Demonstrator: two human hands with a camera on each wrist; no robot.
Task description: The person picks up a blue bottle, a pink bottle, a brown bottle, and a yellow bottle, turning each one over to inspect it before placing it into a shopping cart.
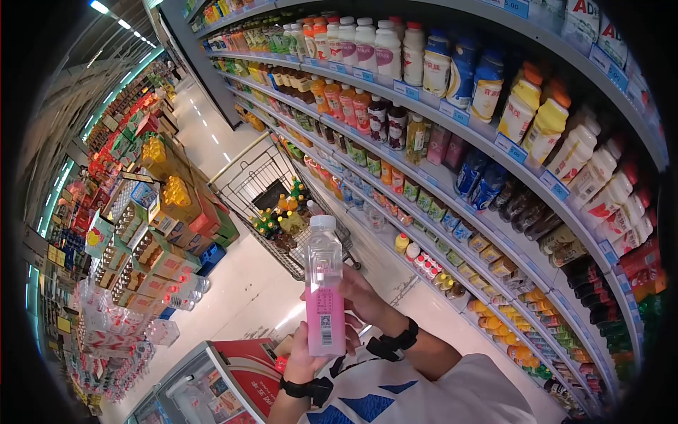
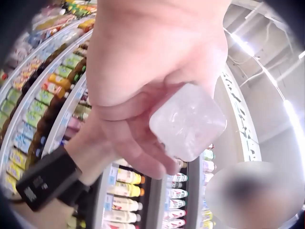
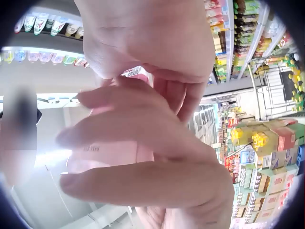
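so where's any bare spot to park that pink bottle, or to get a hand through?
Both hands, left hand and right hand, hold the pink bottle. Free room: the bare aisle floor between the shopping cart and the stacked boxes. The drink shelves look packed edge to edge; the cart's near end holds bottles, its far end looks emptier.
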